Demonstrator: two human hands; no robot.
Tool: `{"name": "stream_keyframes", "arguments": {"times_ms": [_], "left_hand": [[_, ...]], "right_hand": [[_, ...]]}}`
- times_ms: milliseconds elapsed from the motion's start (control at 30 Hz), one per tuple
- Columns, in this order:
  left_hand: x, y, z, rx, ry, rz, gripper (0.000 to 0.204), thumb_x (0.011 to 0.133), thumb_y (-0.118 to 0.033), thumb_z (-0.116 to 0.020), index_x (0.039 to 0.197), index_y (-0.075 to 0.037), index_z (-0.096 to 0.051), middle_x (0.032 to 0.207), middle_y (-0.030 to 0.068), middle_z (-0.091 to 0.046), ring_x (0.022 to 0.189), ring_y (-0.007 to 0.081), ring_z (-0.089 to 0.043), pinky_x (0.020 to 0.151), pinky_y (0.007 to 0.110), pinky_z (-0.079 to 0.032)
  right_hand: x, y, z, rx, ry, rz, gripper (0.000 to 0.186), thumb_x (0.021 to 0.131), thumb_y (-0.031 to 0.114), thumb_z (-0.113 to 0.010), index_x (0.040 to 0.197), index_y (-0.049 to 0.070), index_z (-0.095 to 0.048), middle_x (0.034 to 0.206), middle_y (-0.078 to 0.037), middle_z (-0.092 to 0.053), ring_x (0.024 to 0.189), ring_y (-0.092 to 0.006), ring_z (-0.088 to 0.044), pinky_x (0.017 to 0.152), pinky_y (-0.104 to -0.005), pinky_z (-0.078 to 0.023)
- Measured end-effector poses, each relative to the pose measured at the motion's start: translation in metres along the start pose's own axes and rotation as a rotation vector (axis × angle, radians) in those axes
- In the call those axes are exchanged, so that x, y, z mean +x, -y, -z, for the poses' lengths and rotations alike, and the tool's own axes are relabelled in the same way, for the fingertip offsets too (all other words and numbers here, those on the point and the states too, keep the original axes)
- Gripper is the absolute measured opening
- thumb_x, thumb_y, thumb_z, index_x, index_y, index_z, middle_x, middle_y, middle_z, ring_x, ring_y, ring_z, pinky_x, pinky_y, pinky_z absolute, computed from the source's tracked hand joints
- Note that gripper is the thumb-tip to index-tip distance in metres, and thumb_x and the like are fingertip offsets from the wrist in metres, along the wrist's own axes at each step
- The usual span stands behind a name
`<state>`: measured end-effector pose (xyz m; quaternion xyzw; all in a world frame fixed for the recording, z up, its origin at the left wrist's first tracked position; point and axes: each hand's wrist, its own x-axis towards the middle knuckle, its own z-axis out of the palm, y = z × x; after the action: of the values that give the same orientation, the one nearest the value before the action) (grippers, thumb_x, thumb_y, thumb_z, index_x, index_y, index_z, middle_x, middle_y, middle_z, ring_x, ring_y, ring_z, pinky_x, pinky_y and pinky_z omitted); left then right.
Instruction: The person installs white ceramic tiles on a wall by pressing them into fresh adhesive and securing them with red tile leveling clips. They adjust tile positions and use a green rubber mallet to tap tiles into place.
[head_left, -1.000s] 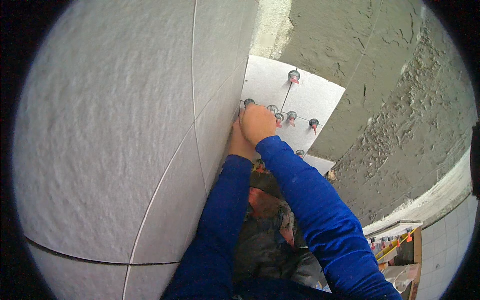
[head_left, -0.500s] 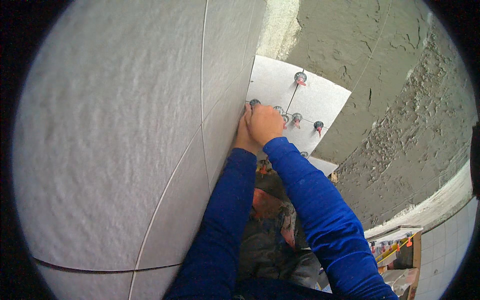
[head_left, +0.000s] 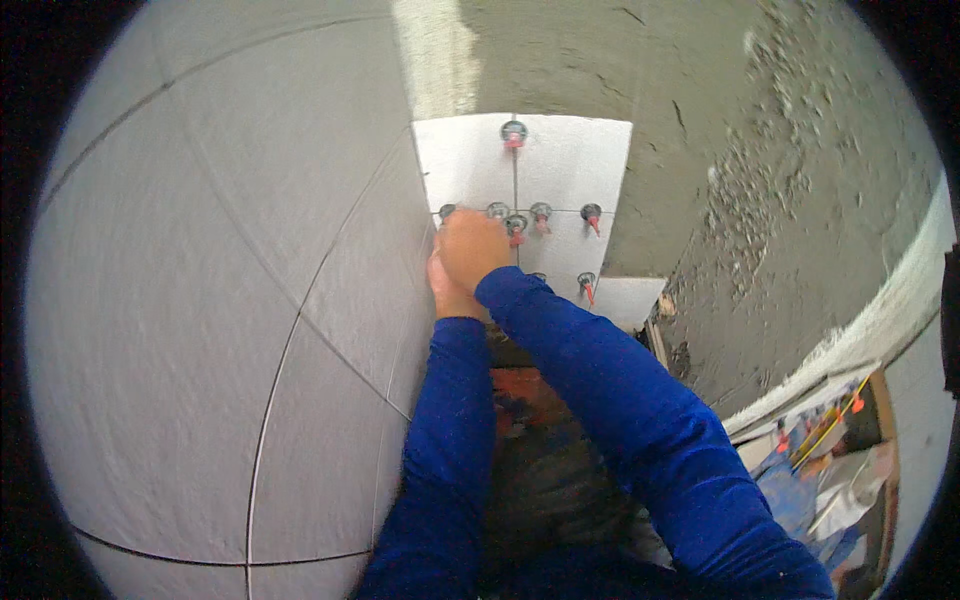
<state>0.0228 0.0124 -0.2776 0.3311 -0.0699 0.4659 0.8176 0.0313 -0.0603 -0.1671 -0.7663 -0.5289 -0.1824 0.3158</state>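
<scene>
My right hand [head_left: 474, 246] is closed in front of the white floor tiles, its back toward me and its fingertips hidden. Tucked under it, partly covered, is my left hand [head_left: 446, 288], also closed, against the corner by the grey wall tiles. A black round tile leveler [head_left: 447, 211] peeks out just above my knuckles. What my fingers hold is hidden. Close to the right hand, more levelers with red handles sit on the tile joints, among them one beside it [head_left: 516, 226], one further right [head_left: 591, 215] and one at the far joint [head_left: 513, 132].
Large grey wall tiles [head_left: 200, 330] rise along my left side. Past the white tiles [head_left: 570, 160] lies rough grey mortar [head_left: 560, 60], cracked and lumpy toward the right. At lower right stands a wooden-edged box [head_left: 886, 420] with crumpled sheets and a yellow strip.
My view has turned, so the tiles and hands appear further left and straighter. Both hands stay together at the same leveler by the wall.
</scene>
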Motion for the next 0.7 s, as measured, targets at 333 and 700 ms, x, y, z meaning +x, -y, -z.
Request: {"name": "stream_keyframes", "arguments": {"times_ms": [333,700], "left_hand": [[0.002,0.001,0.035,-0.092,0.002,0.126,0.045,0.108,-0.040,-0.039,0.122,-0.003,-0.060,0.115,0.0127,-0.068,0.106,0.0307,-0.065,0.095,0.047,-0.053],[-0.008,-0.033,-0.011,-0.049,-0.150,0.230,0.048,0.108,-0.044,-0.038,0.121,-0.003,-0.060,0.114,0.0125,-0.068,0.106,0.0310,-0.065,0.095,0.048,-0.052]], "right_hand": [[0.002,0.008,0.017,0.139,0.059,-0.186,0.019,0.087,0.017,-0.062,0.087,0.009,-0.080,0.089,-0.017,-0.076,0.087,-0.0310,-0.076,0.076,-0.0448,-0.060],[-0.003,0.010,0.013,0.062,-0.004,-0.022,0.024,0.088,0.027,-0.066,0.081,0.008,-0.079,0.083,-0.017,-0.075,0.079,-0.0333,-0.076,0.069,-0.0469,-0.060]]}}
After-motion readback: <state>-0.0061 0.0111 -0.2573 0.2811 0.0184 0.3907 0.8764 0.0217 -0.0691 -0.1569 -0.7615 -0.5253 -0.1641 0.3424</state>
